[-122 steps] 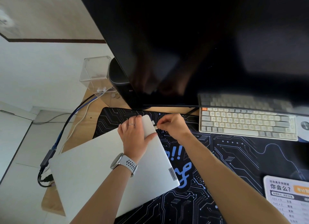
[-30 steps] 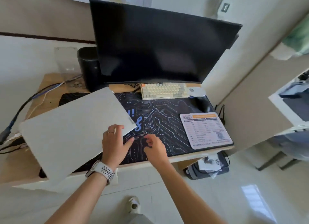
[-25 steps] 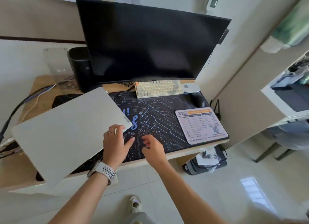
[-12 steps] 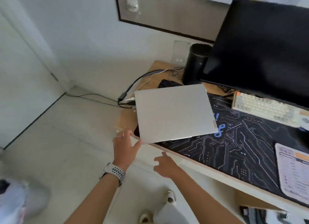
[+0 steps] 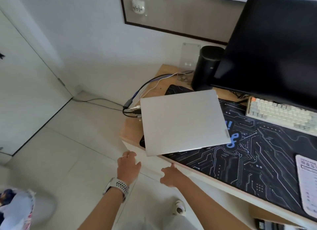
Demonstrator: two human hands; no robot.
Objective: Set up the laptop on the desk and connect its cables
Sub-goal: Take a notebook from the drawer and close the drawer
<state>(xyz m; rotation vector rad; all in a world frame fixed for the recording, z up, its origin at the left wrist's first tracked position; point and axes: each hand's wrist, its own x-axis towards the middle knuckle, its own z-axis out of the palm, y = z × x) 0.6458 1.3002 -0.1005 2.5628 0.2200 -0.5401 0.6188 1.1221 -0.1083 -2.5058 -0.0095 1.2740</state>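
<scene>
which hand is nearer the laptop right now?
Left. The left hand is just below the laptop at its near corner, not touching; the right hand hangs lower, off the desk edge.

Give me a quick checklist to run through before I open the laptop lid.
1. Laptop lying flat on the desk mat: ok, though its near corner juts past the desk edge.
2. Lid closed: ok.
3. Cables at its left side: plugs sit at the edge; whether fully seated, cannot tell.
4. Left hand and right hand free: ok, both empty and off the laptop.
5. Room behind for the lid: cannot tell; the speaker and monitor stand close behind.
</scene>
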